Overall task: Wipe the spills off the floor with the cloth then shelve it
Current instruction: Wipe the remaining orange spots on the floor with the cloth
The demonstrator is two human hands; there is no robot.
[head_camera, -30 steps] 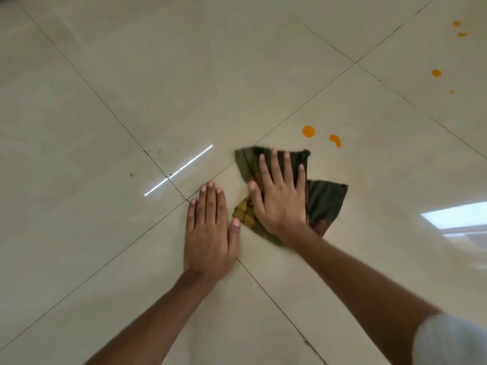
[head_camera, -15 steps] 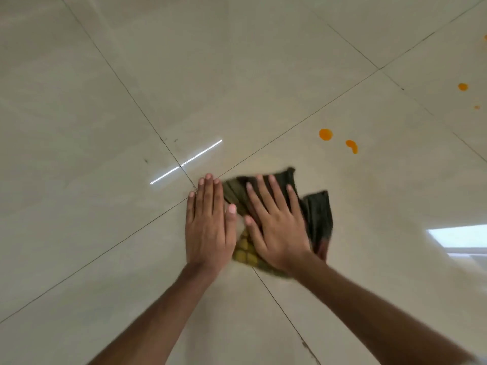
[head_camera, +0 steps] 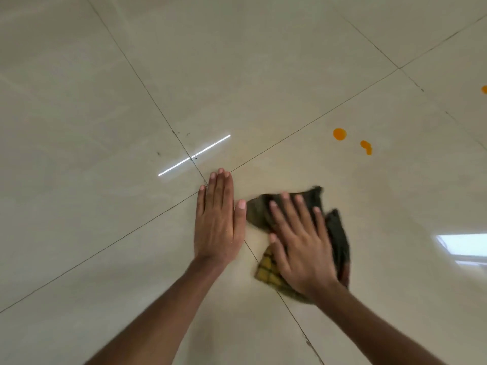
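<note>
A crumpled dark green cloth with a yellow checked corner lies on the pale floor tiles. My right hand presses flat on top of it, fingers spread, and covers its middle. My left hand rests flat on the bare floor just left of the cloth, fingers together, thumb almost touching the cloth's edge. Two orange spills sit beyond the cloth to the upper right: a round drop and a smaller smear. Another orange spot shows at the right edge.
Glossy beige floor tiles with dark grout lines fill the view. A bright strip of light reflects ahead of my left hand, and a window reflection glares at the right.
My right hand has slid the cloth back toward me and then to the right, away from the two orange spills. My left hand stays planted flat on the floor.
</note>
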